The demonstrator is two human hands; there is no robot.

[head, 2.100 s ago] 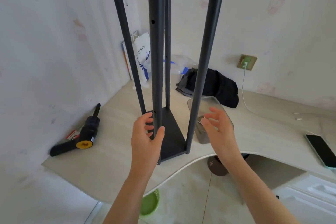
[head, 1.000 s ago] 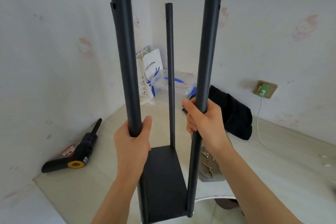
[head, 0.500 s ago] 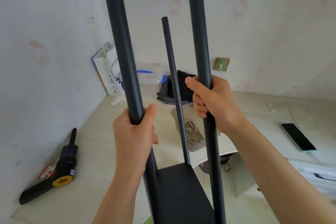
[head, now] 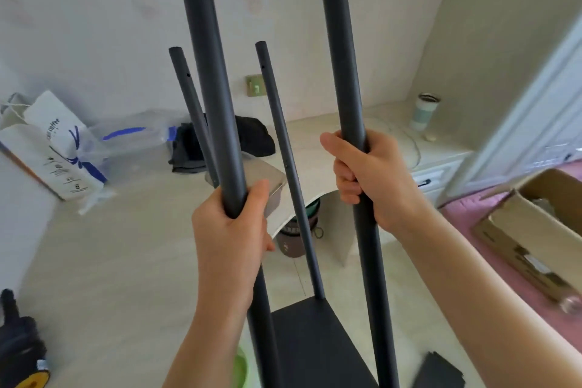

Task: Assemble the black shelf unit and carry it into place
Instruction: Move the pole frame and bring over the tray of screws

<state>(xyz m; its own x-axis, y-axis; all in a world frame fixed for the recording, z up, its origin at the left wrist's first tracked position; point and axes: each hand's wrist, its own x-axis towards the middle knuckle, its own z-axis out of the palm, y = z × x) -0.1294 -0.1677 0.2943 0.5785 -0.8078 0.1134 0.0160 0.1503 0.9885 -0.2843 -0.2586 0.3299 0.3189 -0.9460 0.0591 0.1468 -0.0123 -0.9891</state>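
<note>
Now two hands [head: 230,230] [head: 368,173] grip two of four poles [head: 208,72].

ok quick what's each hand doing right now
Left hand: closed around the near left pole of the black shelf unit.
Right hand: closed around the near right pole.

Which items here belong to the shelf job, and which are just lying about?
Job: black shelf unit, left hand and right hand each gripping a pole.

Lying about: paper bag, black clothing, tumbler, cardboard box.
</note>
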